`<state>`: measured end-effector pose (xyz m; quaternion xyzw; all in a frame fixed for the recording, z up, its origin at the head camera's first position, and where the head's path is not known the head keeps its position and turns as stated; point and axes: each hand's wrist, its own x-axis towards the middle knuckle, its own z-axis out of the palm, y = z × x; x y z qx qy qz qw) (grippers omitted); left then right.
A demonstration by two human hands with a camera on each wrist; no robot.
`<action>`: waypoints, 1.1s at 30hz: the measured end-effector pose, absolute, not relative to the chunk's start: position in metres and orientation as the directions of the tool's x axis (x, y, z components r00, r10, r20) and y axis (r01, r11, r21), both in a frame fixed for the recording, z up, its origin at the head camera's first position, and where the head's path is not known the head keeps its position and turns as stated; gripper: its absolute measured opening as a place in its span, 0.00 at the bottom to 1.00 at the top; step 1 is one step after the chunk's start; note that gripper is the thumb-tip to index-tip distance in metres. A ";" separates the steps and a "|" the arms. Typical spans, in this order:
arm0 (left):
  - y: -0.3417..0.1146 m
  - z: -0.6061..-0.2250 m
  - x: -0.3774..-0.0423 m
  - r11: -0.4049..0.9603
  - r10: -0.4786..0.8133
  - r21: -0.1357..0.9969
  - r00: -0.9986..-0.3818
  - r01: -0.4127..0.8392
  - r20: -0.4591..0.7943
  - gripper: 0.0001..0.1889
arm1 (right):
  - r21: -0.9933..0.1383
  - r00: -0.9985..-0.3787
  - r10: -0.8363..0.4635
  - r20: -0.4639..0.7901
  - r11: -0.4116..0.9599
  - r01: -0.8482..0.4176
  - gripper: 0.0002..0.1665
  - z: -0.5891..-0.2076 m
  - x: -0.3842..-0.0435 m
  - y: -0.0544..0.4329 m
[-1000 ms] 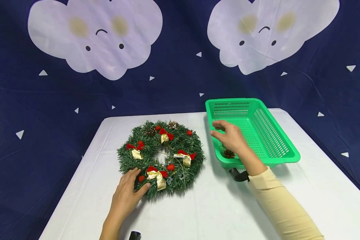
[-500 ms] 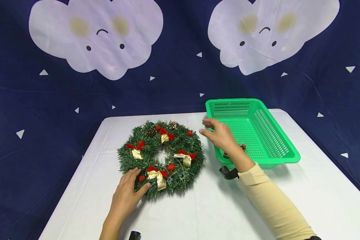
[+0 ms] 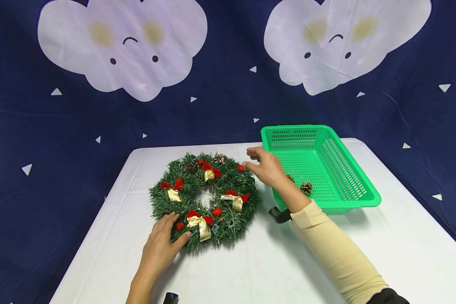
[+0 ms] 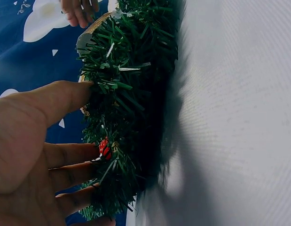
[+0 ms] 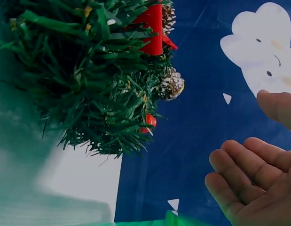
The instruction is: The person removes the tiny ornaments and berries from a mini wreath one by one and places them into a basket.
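Note:
A green artificial wreath (image 3: 190,185) lies on the white table, decorated with red-and-gold bows (image 3: 199,223), red berries (image 3: 217,212) and pinecones (image 3: 220,158). My left hand (image 3: 160,242) rests against its near-left edge. In the left wrist view, the fingers and thumb of that hand are spread and extended, their tips touching the green needles. My right hand (image 3: 267,169) hovers between the wreath's far-right side and the basket. Nothing is held in it; the right wrist view shows its palm bare, fingers (image 5: 244,165) loosely bent and thumb apart.
To the right stands a green plastic basket (image 3: 359,173) with loose pinecones (image 3: 305,188) inside; my right forearm crosses its near-left corner. A dark blue backdrop (image 3: 228,114) with cloud pictures hangs behind the table (image 3: 110,236).
My right hand has moved left from over the basket to near the wreath's right side, bringing pinecones in the basket into view. The left hand and wreath stay where they were.

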<state>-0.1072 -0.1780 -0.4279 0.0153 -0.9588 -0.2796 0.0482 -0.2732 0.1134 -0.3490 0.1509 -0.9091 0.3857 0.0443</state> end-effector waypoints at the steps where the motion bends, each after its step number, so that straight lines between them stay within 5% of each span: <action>1: -0.178 -0.428 -0.107 0.843 -0.057 0.538 -0.995 -0.003 0.083 0.37 | -0.686 -0.949 -0.244 0.201 0.657 -0.314 0.31 -0.349 -0.274 0.112; 33: -0.179 -0.428 -0.108 0.838 -0.059 0.546 -0.995 -0.008 0.077 0.37 | -0.734 -0.963 -0.191 0.188 0.625 -0.267 0.30 -0.347 -0.288 0.057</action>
